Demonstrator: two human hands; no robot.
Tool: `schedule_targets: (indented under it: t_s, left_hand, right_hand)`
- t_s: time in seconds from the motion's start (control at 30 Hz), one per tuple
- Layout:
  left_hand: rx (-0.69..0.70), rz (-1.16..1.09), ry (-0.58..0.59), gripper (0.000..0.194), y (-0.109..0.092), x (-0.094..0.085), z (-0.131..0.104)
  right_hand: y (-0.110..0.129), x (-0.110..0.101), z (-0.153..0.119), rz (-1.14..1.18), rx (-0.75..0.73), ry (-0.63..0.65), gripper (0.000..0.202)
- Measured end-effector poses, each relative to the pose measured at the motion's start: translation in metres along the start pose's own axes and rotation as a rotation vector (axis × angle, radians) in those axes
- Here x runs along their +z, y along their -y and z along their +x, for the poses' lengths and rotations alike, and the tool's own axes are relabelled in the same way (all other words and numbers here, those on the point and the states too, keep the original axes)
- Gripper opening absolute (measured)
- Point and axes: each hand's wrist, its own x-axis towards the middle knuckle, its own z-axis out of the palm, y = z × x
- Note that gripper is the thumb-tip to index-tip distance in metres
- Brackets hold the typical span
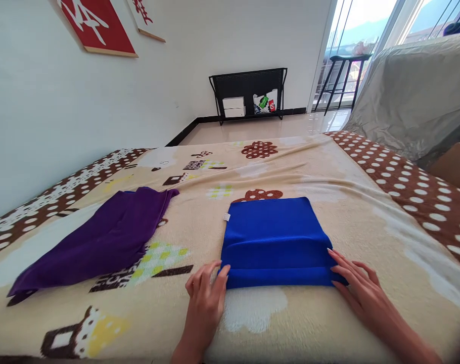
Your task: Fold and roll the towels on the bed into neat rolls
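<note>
A blue cloth (pixel 273 237) lies flat on the blanket, its near edge folded over into a narrow strip. A small white tag sticks out at its left side. My left hand (pixel 205 298) is at the near left corner, thumb and forefinger closed on the folded edge. At the near right corner, my right hand (pixel 362 290) has the cloth's edge between thumb and fingers, the other fingers resting along the side. Farther left, a purple cloth (pixel 97 237) lies loosely spread and creased, apart from both hands.
A cream patterned blanket (pixel 290 321) with brown polka-dot borders covers the bed-like surface. White wall stands at left. Beyond the far edge is a black rack (pixel 248 83) holding white boxes and a bag. A covered piece of furniture (pixel 415 91) and a cardboard box (pixel 455 164) stand right.
</note>
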Motion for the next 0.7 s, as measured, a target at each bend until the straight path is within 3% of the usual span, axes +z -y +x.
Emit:
schedule_targets:
  t_s: [0.13,0.23,0.4,0.53,0.7]
  left_hand:
    - [0.151,-0.123,0.069,0.040,0.006,-0.013,-0.002]
    - [0.115,-0.116,0.112,0.045,0.009,-0.015,-0.002]
    - [0.062,-0.087,0.107,0.040,0.008,-0.006,0.007]
    - [0.057,-0.162,0.088,0.034,0.009,-0.012,0.007]
    - [0.047,-0.251,0.214,0.036,0.020,-0.023,-0.009]
  right_hand:
    - [-0.009,-0.006,-0.014,-0.097,0.000,0.005,0.033]
    - [-0.013,-0.005,-0.016,-0.126,0.027,0.043,0.037]
    - [-0.010,0.003,-0.004,-0.103,0.086,-0.026,0.027]
    - [-0.001,-0.009,0.004,-0.062,0.107,-0.021,0.023]
    - [0.009,-0.024,-0.002,-0.023,0.090,0.081,0.023]
